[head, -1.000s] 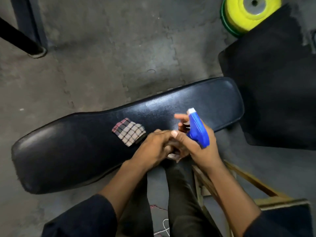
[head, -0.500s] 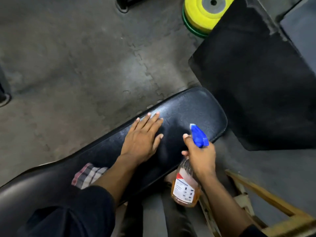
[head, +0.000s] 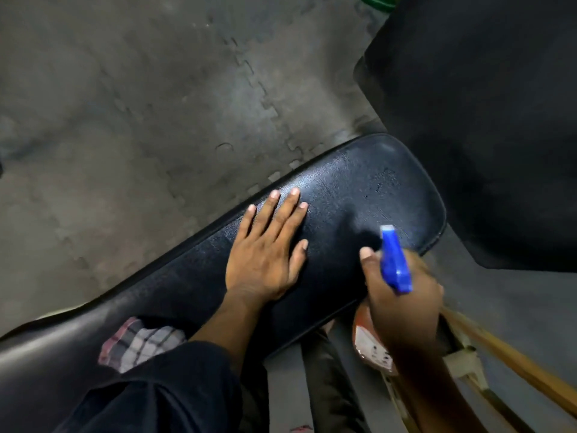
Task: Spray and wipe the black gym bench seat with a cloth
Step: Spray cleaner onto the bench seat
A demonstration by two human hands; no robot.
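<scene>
Grey floor (head: 131, 98) of interlocking mats, the toothed seams running diagonally from upper centre toward the middle of the view; the surface is scuffed and mottled. A large black mat (head: 487, 120) fills the upper right, its near edge rounded at the corner. At the top edge, a sliver of a green and yellow disc (head: 376, 0) shows just beside that mat. At lower right, a slanted wooden frame (head: 512, 360) with pale fittings, blurred.

black bench seat (head: 359, 195): droplets at far end | spray bottle (head: 394, 260): blue-headed, over near edge | checked cloth (head: 140, 342): on seat
</scene>
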